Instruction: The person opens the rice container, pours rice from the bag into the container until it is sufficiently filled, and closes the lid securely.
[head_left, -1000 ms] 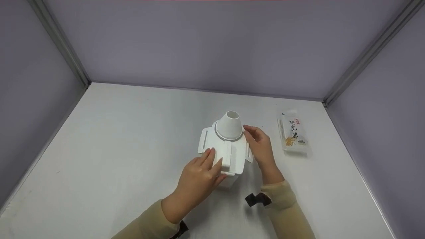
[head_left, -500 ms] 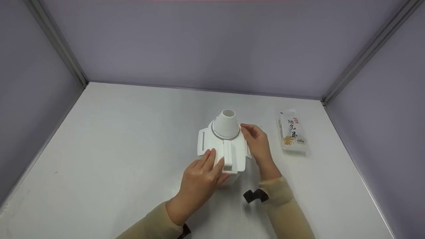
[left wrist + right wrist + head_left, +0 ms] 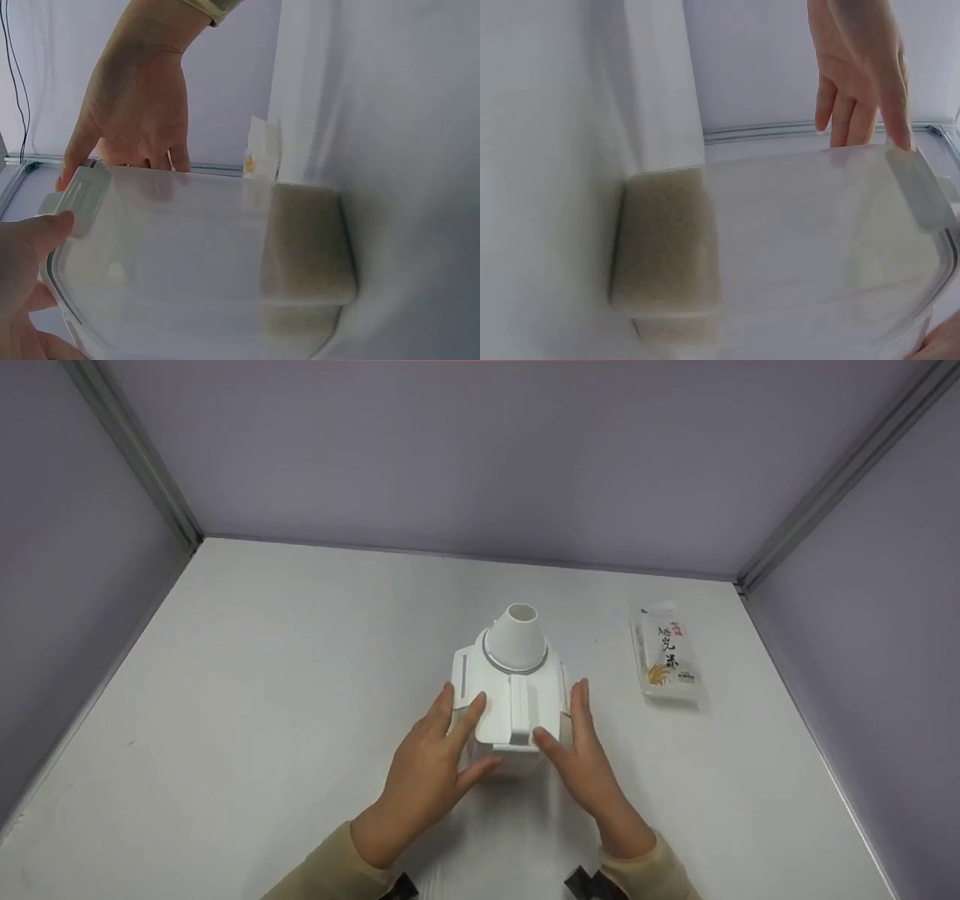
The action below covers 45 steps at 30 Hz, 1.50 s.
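Observation:
A translucent storage container stands upright on the white table, with pale rice in its lower part. Its white lid is on and carries a white cone-shaped cup at the far end. My left hand rests against the lid's left side, fingers extended and thumb spread toward the front. Along the right side lies my right hand, its fingers straight and its thumb at the lid's front right corner. The front latch shows in the right wrist view. Neither hand curls round the container.
To the right of the container lies a clear packet of rice with printed characters. Grey-violet panels enclose the white table at the back and both sides.
My right hand has come from beside the cup toward the lid's front right corner, its fingers straightening. My left hand has slid left off the lid's top toward its side.

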Available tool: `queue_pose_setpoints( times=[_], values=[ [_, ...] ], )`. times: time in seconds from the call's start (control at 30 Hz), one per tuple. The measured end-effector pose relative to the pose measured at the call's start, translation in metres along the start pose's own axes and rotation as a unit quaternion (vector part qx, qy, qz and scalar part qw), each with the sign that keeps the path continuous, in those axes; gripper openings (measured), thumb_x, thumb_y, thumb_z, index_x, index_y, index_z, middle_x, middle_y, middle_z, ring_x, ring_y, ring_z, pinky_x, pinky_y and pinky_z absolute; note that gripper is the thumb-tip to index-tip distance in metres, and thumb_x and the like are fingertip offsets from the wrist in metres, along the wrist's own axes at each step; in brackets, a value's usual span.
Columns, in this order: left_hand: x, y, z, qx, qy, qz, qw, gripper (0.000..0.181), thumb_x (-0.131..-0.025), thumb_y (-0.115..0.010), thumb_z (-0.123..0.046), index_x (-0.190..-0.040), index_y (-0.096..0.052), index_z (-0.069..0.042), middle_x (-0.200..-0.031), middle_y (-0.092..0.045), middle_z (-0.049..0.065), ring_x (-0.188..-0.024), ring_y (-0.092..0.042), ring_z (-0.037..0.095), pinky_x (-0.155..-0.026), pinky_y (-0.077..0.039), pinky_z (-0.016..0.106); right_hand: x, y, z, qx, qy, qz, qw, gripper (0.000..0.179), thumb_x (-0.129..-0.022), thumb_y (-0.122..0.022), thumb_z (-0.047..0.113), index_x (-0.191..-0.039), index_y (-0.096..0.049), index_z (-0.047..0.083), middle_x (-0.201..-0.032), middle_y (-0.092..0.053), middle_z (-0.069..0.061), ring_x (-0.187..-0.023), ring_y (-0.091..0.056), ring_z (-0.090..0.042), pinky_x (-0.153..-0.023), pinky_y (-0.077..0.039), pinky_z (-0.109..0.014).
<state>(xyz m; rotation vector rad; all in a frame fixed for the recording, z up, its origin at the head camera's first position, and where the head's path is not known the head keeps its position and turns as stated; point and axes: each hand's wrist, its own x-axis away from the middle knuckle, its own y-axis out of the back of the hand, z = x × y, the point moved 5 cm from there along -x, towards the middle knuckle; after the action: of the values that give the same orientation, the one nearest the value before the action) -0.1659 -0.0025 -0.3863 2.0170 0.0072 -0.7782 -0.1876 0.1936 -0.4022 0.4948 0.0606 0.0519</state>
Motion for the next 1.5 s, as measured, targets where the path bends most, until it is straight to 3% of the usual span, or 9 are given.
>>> queue_pose_setpoints(
  times=[0.17, 0.3, 0.43, 0.57, 0.73, 0.97, 1.3, 1.5],
  values=[
    [-0.003, -0.003, 0.001, -0.001, 0.019, 0.013, 0.9997, 0.074, -0.082, -0.057, -0.061, -0.14, -0.045, -0.018, -0.136, -0.041, 0.028, -0.117, -0.049, 0.039, -0.085, -0.047, 0.05, 0.001, -0.007, -0.001, -0.016, 0.027, 0.016, 0.9994, 0.085, -0.091, -0.052, 0.037, -0.15, 0.002, 0.008, -0.155, 0.003, -0.01, -0.141, -0.003, -0.028, -0.109, -0.009, -0.052],
    [-0.007, -0.005, 0.0, 0.032, 0.02, 0.03, 0.9989, 0.074, -0.082, -0.056, -0.061, -0.138, -0.045, -0.014, -0.135, -0.043, 0.027, -0.117, -0.05, 0.037, -0.088, -0.046, 0.049, 0.001, -0.011, -0.003, -0.051, 0.055, 0.026, 0.9969, 0.078, -0.094, -0.048, 0.031, -0.15, 0.001, 0.008, -0.155, -0.003, -0.012, -0.14, -0.008, -0.028, -0.109, -0.013, -0.049],
    [-0.009, -0.005, 0.001, 0.064, 0.035, 0.058, 0.9956, 0.076, -0.083, -0.052, -0.064, -0.14, -0.041, -0.015, -0.136, -0.043, 0.026, -0.118, -0.049, 0.037, -0.09, -0.045, 0.049, 0.001, -0.013, -0.004, -0.064, 0.057, 0.032, 0.9958, 0.076, -0.095, -0.046, 0.03, -0.149, 0.002, 0.008, -0.155, -0.003, -0.014, -0.14, -0.008, -0.029, -0.109, -0.014, -0.049],
    [-0.011, -0.007, 0.001, 0.074, 0.038, 0.065, 0.9944, 0.077, -0.083, -0.057, -0.059, -0.143, -0.037, -0.016, -0.136, -0.043, 0.026, -0.118, -0.049, 0.038, -0.09, -0.044, 0.049, -0.001, -0.013, -0.005, -0.072, 0.056, 0.032, 0.9953, 0.077, -0.094, -0.045, 0.03, -0.149, 0.003, 0.007, -0.154, -0.004, -0.016, -0.14, -0.009, -0.031, -0.108, -0.016, -0.049],
    [-0.014, -0.011, 0.004, 0.071, 0.019, 0.053, 0.9959, 0.079, -0.079, -0.06, -0.061, -0.14, -0.041, -0.014, -0.134, -0.045, 0.025, -0.117, -0.05, 0.036, -0.091, -0.044, 0.049, -0.002, -0.013, -0.007, -0.076, 0.057, 0.031, 0.995, 0.078, -0.092, -0.045, 0.031, -0.149, 0.003, 0.007, -0.154, -0.005, -0.017, -0.14, -0.011, -0.032, -0.108, -0.017, -0.049],
    [-0.015, -0.013, 0.007, 0.054, -0.015, 0.013, 0.9983, 0.084, -0.073, -0.062, -0.067, -0.134, -0.047, -0.011, -0.131, -0.049, 0.021, -0.112, -0.054, 0.033, -0.089, -0.046, 0.045, -0.001, -0.015, -0.009, -0.077, 0.047, 0.036, 0.9953, 0.078, -0.092, -0.046, 0.031, -0.149, 0.002, 0.007, -0.154, -0.006, -0.016, -0.14, -0.012, -0.031, -0.108, -0.017, -0.048],
    [-0.016, -0.013, 0.011, 0.053, -0.025, -0.001, 0.9983, 0.083, -0.072, -0.064, -0.067, -0.131, -0.051, -0.01, -0.126, -0.054, 0.021, -0.108, -0.056, 0.032, -0.087, -0.048, 0.043, -0.002, -0.017, -0.01, -0.087, 0.045, 0.038, 0.9945, 0.079, -0.092, -0.046, 0.031, -0.149, 0.003, 0.006, -0.154, -0.004, -0.017, -0.14, -0.011, -0.032, -0.108, -0.017, -0.048],
    [-0.014, -0.013, 0.013, 0.056, -0.043, -0.03, 0.997, 0.081, -0.071, -0.066, -0.066, -0.128, -0.054, -0.01, -0.121, -0.057, 0.022, -0.104, -0.059, 0.031, -0.083, -0.05, 0.042, -0.003, -0.018, -0.012, -0.093, 0.051, 0.042, 0.9935, 0.078, -0.092, -0.046, 0.03, -0.149, 0.001, 0.005, -0.153, -0.006, -0.018, -0.139, -0.014, -0.035, -0.107, -0.018, -0.053]
  ],
)
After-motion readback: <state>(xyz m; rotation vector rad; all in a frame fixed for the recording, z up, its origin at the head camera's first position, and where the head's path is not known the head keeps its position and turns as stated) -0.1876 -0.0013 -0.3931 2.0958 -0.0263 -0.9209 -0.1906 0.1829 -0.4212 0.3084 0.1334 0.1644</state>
